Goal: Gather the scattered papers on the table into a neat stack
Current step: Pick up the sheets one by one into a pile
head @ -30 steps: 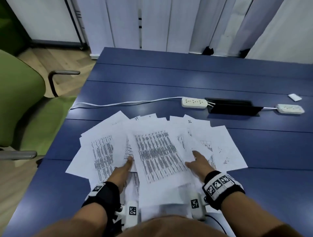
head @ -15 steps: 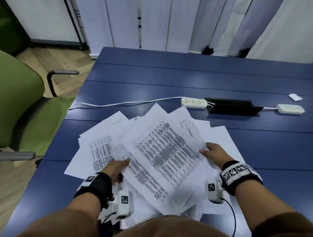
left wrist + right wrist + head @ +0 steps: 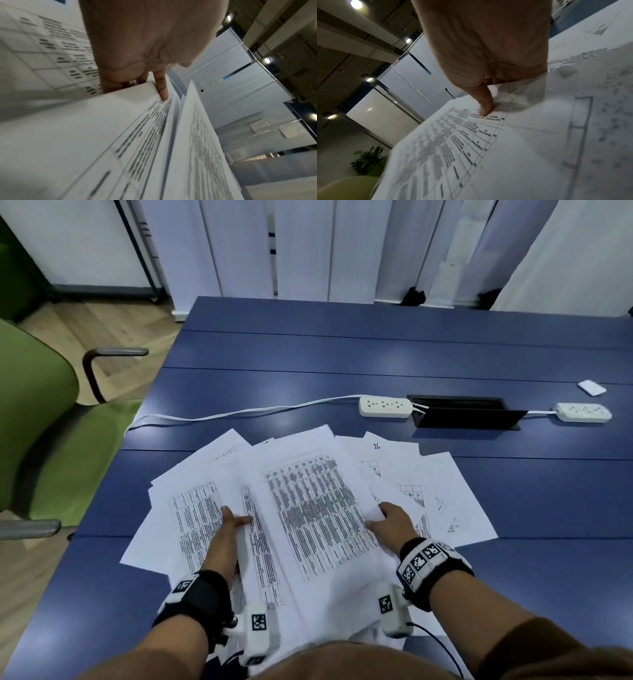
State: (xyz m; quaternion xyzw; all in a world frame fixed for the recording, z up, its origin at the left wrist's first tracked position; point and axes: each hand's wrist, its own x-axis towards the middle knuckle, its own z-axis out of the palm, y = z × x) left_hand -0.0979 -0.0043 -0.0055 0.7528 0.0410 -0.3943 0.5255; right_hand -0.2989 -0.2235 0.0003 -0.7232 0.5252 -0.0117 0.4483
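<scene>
Left hand (image 3: 228, 529) and right hand (image 3: 390, 520) each pinch papers (image 3: 318, 508), thumb on top. Other fingers lie mostly hidden beneath the sheets

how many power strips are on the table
2: the left power strip lies beside the black cable hatch; the right power strip lies on its other side. None seem hidden.

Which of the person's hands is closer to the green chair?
Left. The left hand holds the papers on the side toward the green chair; the right hand holds them farther right, away from it.
</scene>
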